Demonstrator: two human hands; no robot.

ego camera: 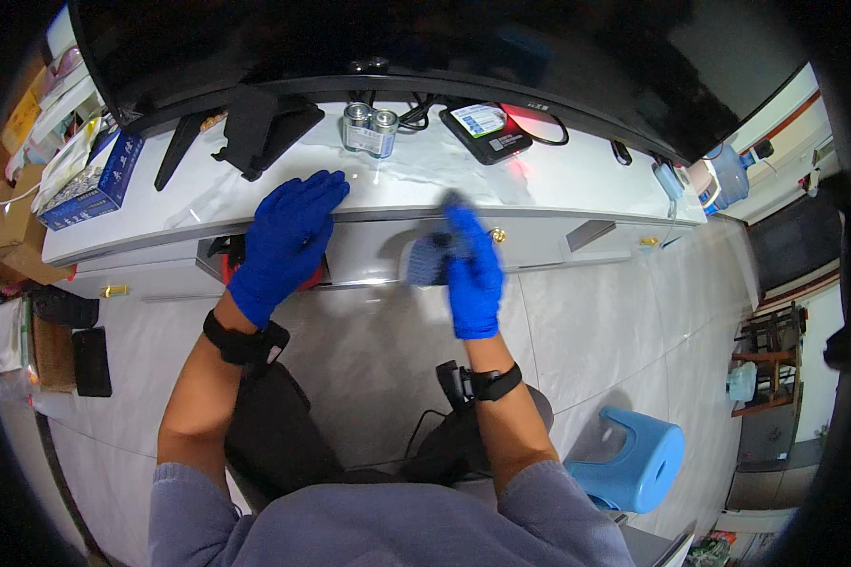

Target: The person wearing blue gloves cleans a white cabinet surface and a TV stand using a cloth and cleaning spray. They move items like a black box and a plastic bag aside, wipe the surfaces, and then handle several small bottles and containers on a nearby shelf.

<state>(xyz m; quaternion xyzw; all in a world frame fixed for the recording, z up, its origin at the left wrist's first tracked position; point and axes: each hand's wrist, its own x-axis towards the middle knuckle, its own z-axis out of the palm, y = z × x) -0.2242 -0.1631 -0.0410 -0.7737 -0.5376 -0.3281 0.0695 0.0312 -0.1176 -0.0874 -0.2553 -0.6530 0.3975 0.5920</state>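
My left hand (291, 241), in a blue glove, lies over the front edge of a white marble-patterned counter (411, 181). Its fingers are stretched out side by side, with nothing visible in them. Partly hidden beneath it is a red-rimmed thing (230, 271) in the opening under the counter. My right hand (476, 276), also gloved in blue, is motion-blurred in front of the drawer fronts. A grey, textured object (425, 262) shows at its thumb side, held in the fingers and too blurred to name. Two large cylindrical batteries (370, 131) stand together on the counter.
A large television (425, 42) overhangs the counter, with a black stand foot (276, 135) at left. A black box-shaped device (486, 135) glows red. A blue glove box (92, 184) sits at the left end. A blue plastic stool (631, 461) stands on the floor.
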